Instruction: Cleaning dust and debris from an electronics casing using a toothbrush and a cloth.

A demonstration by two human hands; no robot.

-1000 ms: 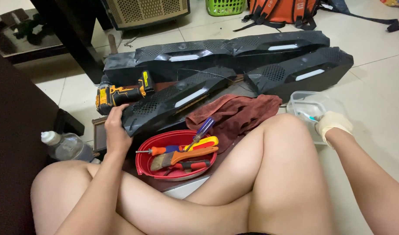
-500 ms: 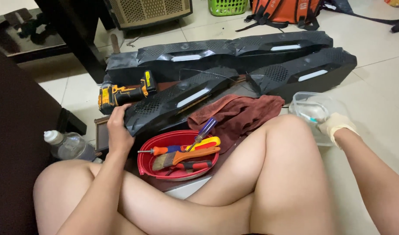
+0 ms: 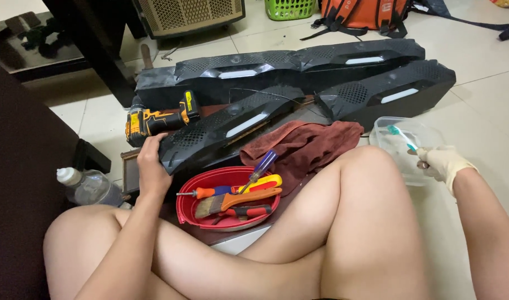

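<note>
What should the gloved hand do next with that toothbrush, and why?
Probably dip the toothbrush into the clear plastic tub: the gloved right hand holds it bristles-first over the tub, while the left hand steadies the near black vented panel, seemingly the piece to scrub afterwards.

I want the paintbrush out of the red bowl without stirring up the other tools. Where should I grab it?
Probably take the brush by its orange handle, coming from above and from the right. The handle lies on top of the tools in the red bowl, pointing right; the bristles point left toward the rim.
</note>
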